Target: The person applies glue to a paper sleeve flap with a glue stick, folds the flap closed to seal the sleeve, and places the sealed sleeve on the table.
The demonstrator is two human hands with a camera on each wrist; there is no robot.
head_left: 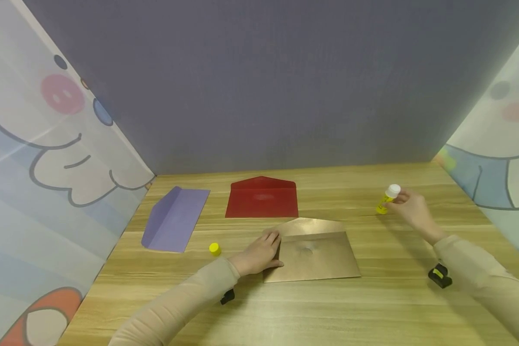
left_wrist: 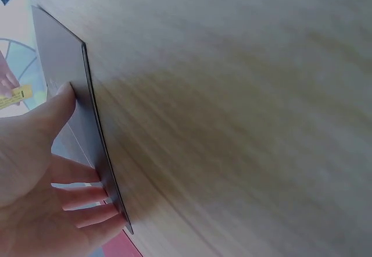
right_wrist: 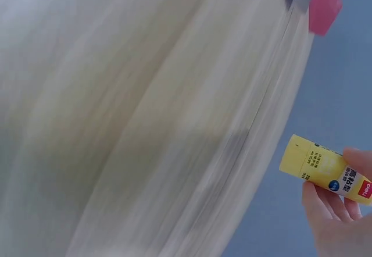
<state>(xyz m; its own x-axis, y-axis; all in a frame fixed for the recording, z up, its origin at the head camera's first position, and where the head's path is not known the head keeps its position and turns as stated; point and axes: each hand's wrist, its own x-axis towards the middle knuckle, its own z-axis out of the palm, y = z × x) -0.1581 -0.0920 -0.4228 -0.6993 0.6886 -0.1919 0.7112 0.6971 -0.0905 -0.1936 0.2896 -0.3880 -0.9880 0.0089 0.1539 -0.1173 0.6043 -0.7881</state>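
Note:
My left hand (head_left: 259, 252) rests on the left side of a gold envelope (head_left: 320, 259), whose pointed flap is folded open away from me. The thumb and fingertips touch the envelope's surface (left_wrist: 61, 53) in the left wrist view, with the fingers fairly straight. Off to the right, my right hand (head_left: 411, 209) pinches a yellow glue stick (head_left: 386, 202) between thumb and fingers. The glue stick (right_wrist: 319, 167) is uncapped, its white end pointing up and slightly tilted. Whether its base touches the table cannot be told.
A red envelope (head_left: 261, 204) with an open flap lies behind the gold one. To the left is a purple envelope (head_left: 181, 218), also unfolded at its flap. The yellow cap (head_left: 215, 249) sits left of my left hand. A grey wall (head_left: 277, 86) bounds the wooden table (head_left: 328, 312).

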